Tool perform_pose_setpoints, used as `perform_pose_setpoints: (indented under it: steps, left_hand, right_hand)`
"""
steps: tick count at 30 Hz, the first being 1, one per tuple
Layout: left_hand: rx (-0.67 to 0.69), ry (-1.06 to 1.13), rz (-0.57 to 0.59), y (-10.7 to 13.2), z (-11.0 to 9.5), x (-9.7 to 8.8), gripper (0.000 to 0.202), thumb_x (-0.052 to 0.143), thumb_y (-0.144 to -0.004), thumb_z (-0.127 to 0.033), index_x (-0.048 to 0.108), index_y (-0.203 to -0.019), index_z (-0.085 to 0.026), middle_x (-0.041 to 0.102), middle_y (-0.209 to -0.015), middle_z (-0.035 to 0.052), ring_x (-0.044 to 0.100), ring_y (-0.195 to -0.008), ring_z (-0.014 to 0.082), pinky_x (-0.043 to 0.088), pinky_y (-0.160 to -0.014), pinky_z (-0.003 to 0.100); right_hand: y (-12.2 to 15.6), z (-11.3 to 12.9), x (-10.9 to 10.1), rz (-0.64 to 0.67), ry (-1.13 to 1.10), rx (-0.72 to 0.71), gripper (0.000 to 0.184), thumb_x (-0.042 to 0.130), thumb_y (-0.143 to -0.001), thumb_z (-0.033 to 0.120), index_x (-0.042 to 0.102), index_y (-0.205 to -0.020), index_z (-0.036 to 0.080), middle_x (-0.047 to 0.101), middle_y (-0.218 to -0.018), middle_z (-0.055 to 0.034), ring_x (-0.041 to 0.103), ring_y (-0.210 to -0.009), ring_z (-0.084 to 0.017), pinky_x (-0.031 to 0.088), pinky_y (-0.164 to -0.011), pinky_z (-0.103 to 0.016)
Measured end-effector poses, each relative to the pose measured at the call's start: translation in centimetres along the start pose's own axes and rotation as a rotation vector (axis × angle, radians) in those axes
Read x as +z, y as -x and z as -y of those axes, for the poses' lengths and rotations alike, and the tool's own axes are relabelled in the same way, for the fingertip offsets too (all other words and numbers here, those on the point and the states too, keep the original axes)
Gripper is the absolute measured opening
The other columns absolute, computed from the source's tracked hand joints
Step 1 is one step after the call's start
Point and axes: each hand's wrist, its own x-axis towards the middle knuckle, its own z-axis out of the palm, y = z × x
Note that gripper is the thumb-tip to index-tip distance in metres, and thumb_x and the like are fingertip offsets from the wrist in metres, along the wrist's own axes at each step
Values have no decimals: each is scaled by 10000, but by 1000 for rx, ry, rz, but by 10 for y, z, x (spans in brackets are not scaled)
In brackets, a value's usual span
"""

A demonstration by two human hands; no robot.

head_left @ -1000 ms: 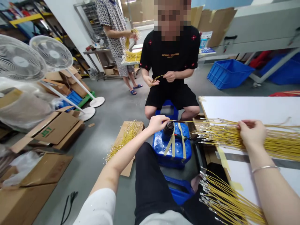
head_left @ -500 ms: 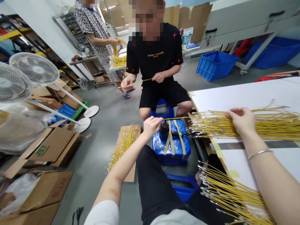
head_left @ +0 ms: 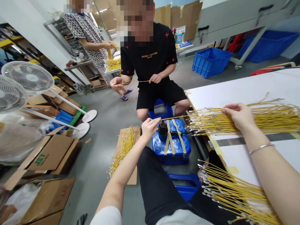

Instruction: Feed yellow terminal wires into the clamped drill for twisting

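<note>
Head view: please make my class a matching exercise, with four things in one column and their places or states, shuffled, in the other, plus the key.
Column one
1. Left hand
2. Right hand
3. Black cylindrical tool
4. Flat cardboard piece

Column two
A. Under a pile of yellow wires
B. Pinching one end of a stretched yellow wire
C. Upright on a taped blue plastic stool
D. At the wire bundle over the white tabletop

Pairs: 1-B, 2-D, 3-C, 4-A

White left sleeve [head_left: 107, 217], thin silver bangle [head_left: 261, 148], black trousers [head_left: 159, 184]
</note>
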Motion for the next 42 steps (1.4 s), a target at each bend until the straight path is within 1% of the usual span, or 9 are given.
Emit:
perform_pose_setpoints:
  steps: [4,10,20,25,30,33,36,39,42]
  left_hand:
    - [6,-32,-6,2,4,3,341,451,-1010,-314,745,-1173,-258,765,-1103,46,619,-779,186,536,-788,332]
    - [-5,-21,-6,4,6,4,315,484,-1000,-312,745,-1172,-275,758,-1126,33,623,-794,185,547,-814,336]
    - [-38,8,-32,1,4,3,294,506,-998,-352,764,-1113,-272,765,-1101,20,631,-813,184,536,-831,329]
    - [-58,23,-28,0,2,2,274,516,-992,-325,775,-1051,-259,775,-1051,32,640,-820,183,523,-833,328]
    - [50,50,-155,-2,-1,0,227,550,-974,-246,777,-971,-229,786,-965,32,623,-764,164,521,-782,308]
    - [140,43,-257,-5,-4,-1,210,567,-957,-191,775,-940,-215,788,-919,24,623,-733,150,529,-735,288]
    - [178,25,-297,-8,-8,-4,210,568,-952,-167,774,-945,-210,787,-914,32,641,-736,147,542,-727,289]
    - [199,1,-304,-13,-16,-12,217,560,-961,-179,773,-926,-206,788,-898,40,659,-727,145,555,-714,295]
    - [283,-5,-361,-21,-31,-26,211,566,-959,-172,769,-909,-206,789,-900,39,667,-712,138,561,-693,290]
  right_hand:
    - [2,4,0,2,-18,6,182,733,-637,53,637,-768,134,646,-741,-7,597,-695,-101,511,-888,-297]
    - [7,8,-1,26,34,7,147,744,-630,93,714,-771,124,667,-725,-36,626,-742,-142,526,-916,-335]
    - [9,6,-4,42,33,15,148,757,-646,111,745,-793,127,704,-775,-48,650,-791,-147,518,-944,-323]
    - [5,2,-7,63,45,13,169,767,-644,124,752,-813,120,707,-796,-55,647,-794,-140,506,-949,-308]
    - [-3,-8,-12,88,60,-25,206,786,-623,178,765,-824,140,718,-826,-54,646,-822,-157,480,-997,-332]
    - [-5,-13,-14,102,15,-26,210,799,-608,182,768,-815,154,719,-833,-56,643,-806,-155,484,-975,-313]
    - [-6,-14,-13,85,-93,0,181,798,-605,145,762,-781,163,714,-825,-56,634,-767,-146,500,-933,-307]
    - [-5,-8,-15,74,-225,21,152,783,-611,85,754,-736,166,713,-833,-65,637,-763,-143,500,-939,-309]
    - [-3,9,-26,66,-309,-36,160,762,-626,33,752,-716,165,715,-855,-83,658,-792,-150,488,-977,-320]
